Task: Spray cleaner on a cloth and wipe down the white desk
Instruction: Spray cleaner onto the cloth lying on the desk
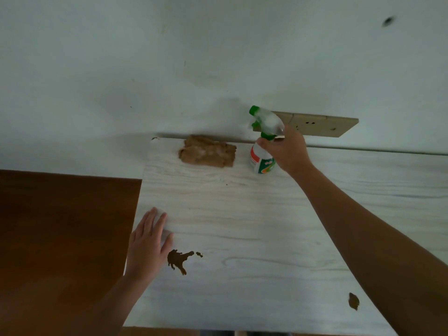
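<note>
Surface: white desk (242,214) with faint grey wood grain, its back edge against a pale wall (169,57). A dark brown surface (60,226) lies just outside the left hand, beyond the desk's left edge. On the wall directly behind the right hand is a beige socket plate (315,126). A small dark mark (388,21) sits on the wall high above and to the right of that hand.

Soiling: a splattered brown stain (178,260) on the desk just beside the heel of the left hand, on its inner side. A smaller brown spot (353,301) lies near the right forearm, close to the desk's near edge.

Left hand (148,246): palm down on the desk at its left edge, fingers straight and together, holding nothing.

Right hand (288,149): fingers curled round the neck of the spray bottle (263,163), far across the desk near the wall. The green nozzle (254,110) points away from this hand, toward the cloth side. The head is blurred. Whether the base touches the desk cannot be told.

Container: the bottle body is white with a red and green label; the fill level is not visible.

Cloth (207,152): brown, crumpled, lying on the desk just beside the bottle on the left-hand side, near the back edge, with whitish patches on top. Neither hand touches it.
</note>
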`<control>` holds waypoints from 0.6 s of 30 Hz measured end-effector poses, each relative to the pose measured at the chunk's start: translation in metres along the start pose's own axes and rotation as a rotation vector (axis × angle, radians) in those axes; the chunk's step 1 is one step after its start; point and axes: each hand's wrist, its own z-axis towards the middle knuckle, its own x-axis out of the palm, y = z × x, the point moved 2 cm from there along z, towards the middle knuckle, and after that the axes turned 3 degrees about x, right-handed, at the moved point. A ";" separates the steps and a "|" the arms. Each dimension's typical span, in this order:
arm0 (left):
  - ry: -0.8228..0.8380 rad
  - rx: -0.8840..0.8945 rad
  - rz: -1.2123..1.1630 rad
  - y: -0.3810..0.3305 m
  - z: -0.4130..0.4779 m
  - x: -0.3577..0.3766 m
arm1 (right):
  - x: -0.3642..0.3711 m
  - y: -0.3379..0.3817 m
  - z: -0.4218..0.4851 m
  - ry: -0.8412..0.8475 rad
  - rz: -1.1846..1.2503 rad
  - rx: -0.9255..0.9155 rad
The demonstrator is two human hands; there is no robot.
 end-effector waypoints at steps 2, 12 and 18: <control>-0.007 0.001 0.004 -0.001 0.000 -0.001 | -0.002 -0.004 -0.003 -0.049 0.117 0.032; -0.010 0.026 0.047 0.006 0.001 0.007 | 0.026 -0.049 -0.030 -0.114 0.182 0.164; -0.027 0.023 0.063 0.013 0.002 0.013 | 0.046 -0.065 -0.032 -0.174 0.191 0.222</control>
